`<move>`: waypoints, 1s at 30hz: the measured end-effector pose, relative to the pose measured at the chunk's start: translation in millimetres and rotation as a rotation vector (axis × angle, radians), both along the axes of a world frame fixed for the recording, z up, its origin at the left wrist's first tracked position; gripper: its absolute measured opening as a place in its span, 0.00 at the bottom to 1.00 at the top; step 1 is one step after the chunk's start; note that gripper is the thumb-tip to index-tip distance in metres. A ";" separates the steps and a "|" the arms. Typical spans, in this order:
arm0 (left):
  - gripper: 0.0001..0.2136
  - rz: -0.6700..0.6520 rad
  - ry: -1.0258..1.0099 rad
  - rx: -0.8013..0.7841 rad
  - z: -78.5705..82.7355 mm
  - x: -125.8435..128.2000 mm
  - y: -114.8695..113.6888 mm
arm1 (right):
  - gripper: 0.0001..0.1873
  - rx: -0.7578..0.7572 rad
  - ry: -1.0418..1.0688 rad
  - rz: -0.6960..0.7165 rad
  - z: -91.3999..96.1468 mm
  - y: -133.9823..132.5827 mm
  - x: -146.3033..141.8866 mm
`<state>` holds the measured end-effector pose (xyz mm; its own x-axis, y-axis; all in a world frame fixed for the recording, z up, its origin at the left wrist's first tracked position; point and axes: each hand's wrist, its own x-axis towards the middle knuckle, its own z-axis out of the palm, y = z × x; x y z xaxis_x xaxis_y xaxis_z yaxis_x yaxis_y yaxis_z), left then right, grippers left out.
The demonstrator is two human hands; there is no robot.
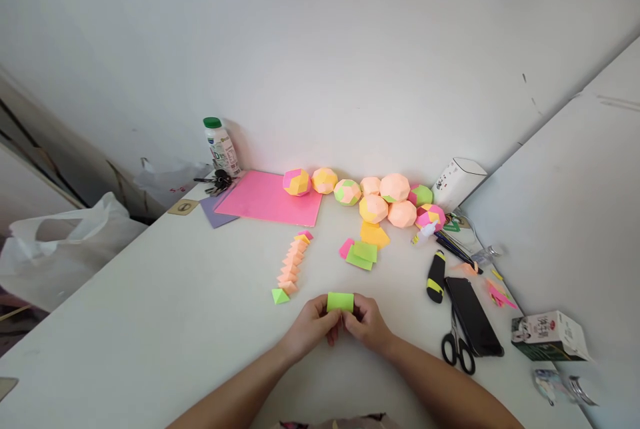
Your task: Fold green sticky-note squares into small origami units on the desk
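Observation:
A small green sheet of paper (341, 302) is held upright between my two hands near the front of the table. My left hand (314, 322) pinches its left side, thumb along the lower edge. On its right side, my right hand (369, 324) grips it the same way, and both thumbs nearly meet below the sheet. Ahead lie loose green sheets (364, 252), a pink piece (346, 248) and orange paper (374, 234). To the left runs a row of folded paper pieces (291, 262), mostly peach, with a green one (281, 296) at the near end.
Several faceted paper balls (395, 188) stand along the wall, one on a pink folder (270, 198). At right lie scissors (457, 344), a phone (474, 316), a cutter (437, 276), a glue bottle (424, 232) and a carton (549, 337). A white bottle (221, 147) and keys (220, 180) are far left.

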<state>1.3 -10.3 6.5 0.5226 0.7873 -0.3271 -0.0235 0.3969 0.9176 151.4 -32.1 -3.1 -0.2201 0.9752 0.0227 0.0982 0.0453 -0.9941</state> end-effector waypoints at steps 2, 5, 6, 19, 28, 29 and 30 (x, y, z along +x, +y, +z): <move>0.06 0.001 0.002 0.002 -0.3 0.2 -0.2 | 0.03 0.005 -0.012 -0.005 0.4 0.3 -0.4; 0.05 0.008 0.009 0.008 0.1 0.8 -0.4 | 0.03 0.020 -0.030 -0.001 1.9 0.4 -1.2; 0.05 0.009 0.012 0.009 0.2 1.1 -0.4 | 0.03 0.021 -0.038 -0.003 2.4 0.3 -1.4; 0.05 0.027 0.014 0.009 -2.1 2.4 -1.9 | 0.03 0.016 -0.030 -0.011 0.4 0.6 -1.1; 0.06 0.024 0.012 -0.003 3.5 -0.8 -2.5 | 0.02 -0.024 0.010 0.005 5.2 -0.7 -1.2; 0.07 0.019 0.005 0.001 3.7 -0.9 -2.4 | 0.02 -0.034 0.010 0.004 5.9 -0.7 -1.1; 0.07 0.018 -0.006 0.002 3.6 -0.9 -2.3 | 0.02 -0.045 0.010 0.000 6.3 -0.6 -1.0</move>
<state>0.4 -12.6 10.2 0.5104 0.7973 -0.3222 -0.0359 0.3941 0.9184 150.4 -32.7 3.2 -0.2197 0.9754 -0.0195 0.0884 0.0000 -0.9961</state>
